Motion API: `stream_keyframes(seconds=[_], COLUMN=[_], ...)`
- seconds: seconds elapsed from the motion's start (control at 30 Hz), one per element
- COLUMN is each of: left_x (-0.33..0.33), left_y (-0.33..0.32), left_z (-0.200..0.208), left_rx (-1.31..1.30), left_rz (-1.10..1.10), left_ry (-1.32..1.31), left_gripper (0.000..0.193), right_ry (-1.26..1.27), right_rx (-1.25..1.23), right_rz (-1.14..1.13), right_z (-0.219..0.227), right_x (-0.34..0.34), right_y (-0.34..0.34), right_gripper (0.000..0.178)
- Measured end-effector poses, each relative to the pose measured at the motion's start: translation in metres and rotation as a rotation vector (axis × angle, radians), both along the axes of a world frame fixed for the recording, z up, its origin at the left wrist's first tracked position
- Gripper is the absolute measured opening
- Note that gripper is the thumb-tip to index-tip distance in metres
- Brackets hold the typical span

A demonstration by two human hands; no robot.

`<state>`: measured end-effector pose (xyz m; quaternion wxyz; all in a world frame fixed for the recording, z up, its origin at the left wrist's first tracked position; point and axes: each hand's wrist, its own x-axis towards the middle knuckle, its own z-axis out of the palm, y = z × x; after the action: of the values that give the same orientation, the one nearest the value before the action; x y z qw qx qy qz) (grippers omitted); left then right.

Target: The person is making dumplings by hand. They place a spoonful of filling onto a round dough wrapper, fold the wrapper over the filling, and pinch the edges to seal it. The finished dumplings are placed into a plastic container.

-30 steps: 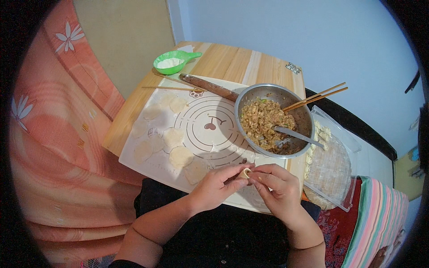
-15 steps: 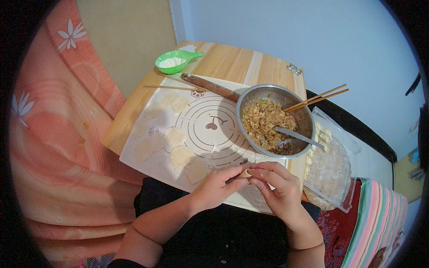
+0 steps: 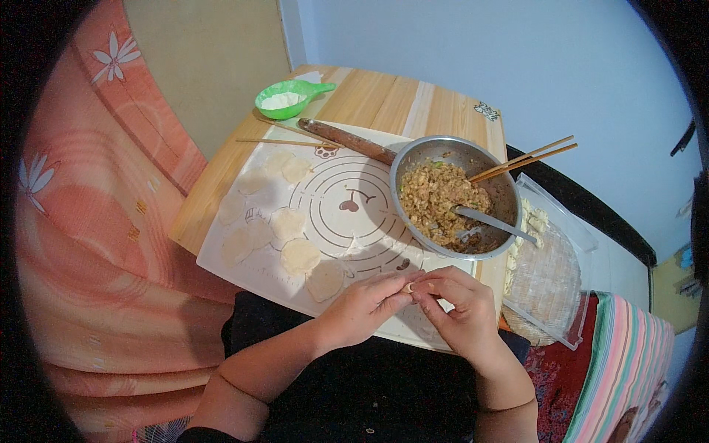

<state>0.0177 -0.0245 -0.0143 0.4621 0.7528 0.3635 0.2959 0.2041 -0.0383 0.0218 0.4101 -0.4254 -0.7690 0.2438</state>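
Over the near edge of the white baking mat [image 3: 373,264], a small dumpling [image 3: 409,289] is pinched between my two hands, mostly hidden by the fingers. My left hand [image 3: 367,305] closes round it from the left. From the right, my right hand [image 3: 459,303] presses thumb and fingertips along its edge. Several thin round dough wrappers [image 3: 300,256] lie on the mat's left half. Just beyond my right hand stands a steel bowl [image 3: 399,213] of minced filling [image 3: 439,196], with a metal spoon [image 3: 493,221] and a pair of chopsticks [image 3: 521,160] leaning in it.
A wooden rolling pin [image 3: 347,140] rests at the mat's far edge, near loose chopsticks [image 3: 277,141]. Behind stands a green scoop [image 3: 279,113] of white flour on the wooden table [image 3: 391,92]. At right, a round woven tray [image 3: 550,277] carries finished dumplings [image 3: 533,221], beside a clear plastic cover [image 3: 580,236].
The dumpling's visible opening looks smaller between my fingers. Both hands stay in nearly the same place, with the fingertips slightly closer together. The view has shifted a little.
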Motion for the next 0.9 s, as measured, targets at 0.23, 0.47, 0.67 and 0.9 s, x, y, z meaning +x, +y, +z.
stream_keyframes(seconds=[0.23,0.47,0.67,0.9], left_x=[0.002,0.001,0.004,0.008], left_y=[-0.004,-0.004,-0.004,-0.008], left_z=[-0.003,-0.001,0.000,-0.007], left_rx=[-0.076,-0.100,-0.091,-0.239], left_rz=[0.017,0.044,-0.003,0.072], left_ry=[-0.074,-0.058,-0.022,-0.095], left_gripper=[0.035,0.031,0.024,0.033], right_ry=[0.020,0.003,-0.023,-0.222], right_rx=[-0.085,-0.182,-0.157,0.019], right_rz=[-0.060,-0.067,-0.028,-0.042], right_z=[0.001,0.010,0.000,0.000], right_x=[-0.002,-0.002,-0.001,-0.006], right_y=[-0.003,-0.003,0.003,0.005], right_gripper=[0.020,0.022,0.024,0.027])
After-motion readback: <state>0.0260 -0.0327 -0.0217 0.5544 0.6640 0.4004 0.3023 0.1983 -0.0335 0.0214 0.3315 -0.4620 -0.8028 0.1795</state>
